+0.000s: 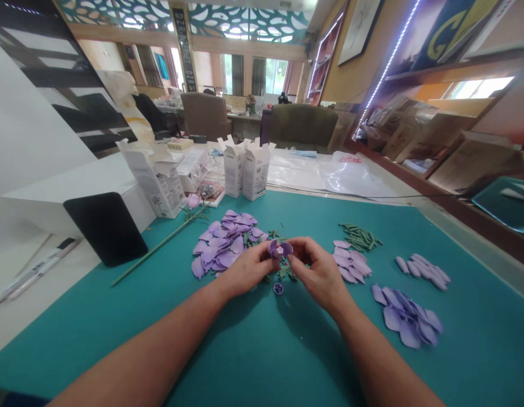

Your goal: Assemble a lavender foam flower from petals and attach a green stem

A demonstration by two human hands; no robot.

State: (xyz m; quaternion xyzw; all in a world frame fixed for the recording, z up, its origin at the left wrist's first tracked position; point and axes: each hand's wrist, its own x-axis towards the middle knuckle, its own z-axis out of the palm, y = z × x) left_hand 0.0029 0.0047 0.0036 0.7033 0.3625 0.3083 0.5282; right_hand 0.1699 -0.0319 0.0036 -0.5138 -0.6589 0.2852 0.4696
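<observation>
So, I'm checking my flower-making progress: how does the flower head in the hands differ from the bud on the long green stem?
The flower head is open, with lilac petals spread around a pale centre, while the bud looks closed. The flower head is held up between the left hand and right hand, while the bud's green stem lies on the teal mat. The bud has that long stem; no stem shows on the flower head. Both are purplish.
</observation>
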